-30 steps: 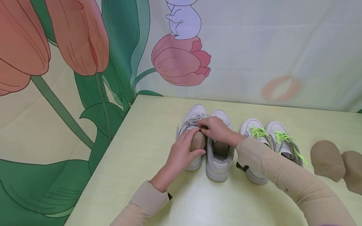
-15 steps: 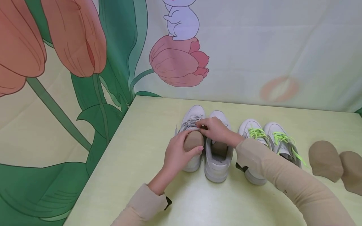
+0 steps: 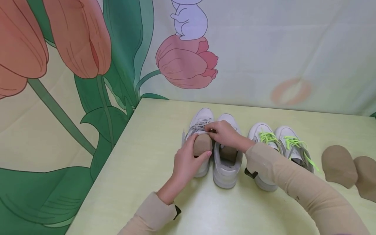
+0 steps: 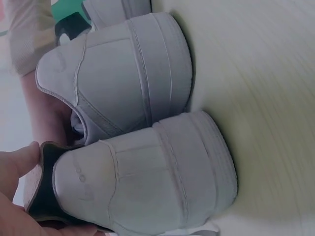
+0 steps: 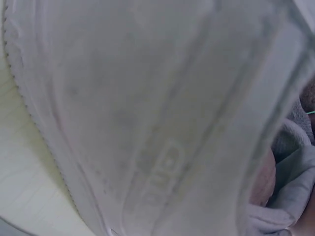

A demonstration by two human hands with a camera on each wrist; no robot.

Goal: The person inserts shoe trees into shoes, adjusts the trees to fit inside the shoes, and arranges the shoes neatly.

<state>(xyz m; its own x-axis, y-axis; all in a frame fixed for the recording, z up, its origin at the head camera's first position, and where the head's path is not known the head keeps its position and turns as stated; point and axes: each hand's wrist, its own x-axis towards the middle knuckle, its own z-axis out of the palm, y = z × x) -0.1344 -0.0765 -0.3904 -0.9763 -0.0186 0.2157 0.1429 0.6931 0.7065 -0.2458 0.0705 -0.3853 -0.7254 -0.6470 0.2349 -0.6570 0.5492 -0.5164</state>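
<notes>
A tan insole, dark on its underside, tilts up out of the opening of the leftmost white sneaker. My left hand grips it by its edges, fingers on the left side and thumb on the right. The left wrist view shows that insole just over the sneaker's heel. With curled fingers my right hand pinches the tongue at the top of the same sneaker, below its grey laces. Its fingertips are partly hidden. Close beside stands the second white sneaker, with a tan insole inside.
Two white sneakers with neon laces, one partly behind my right sleeve, the other beside it, stand to the right. Farther right, two tan insoles lie on the pale table. A tulip-printed cloth hangs behind.
My left fingers have shifted from over the insole to its left edge, and the thumb sits higher. More of the insole's face shows. The right hand has stayed at the tongue.
</notes>
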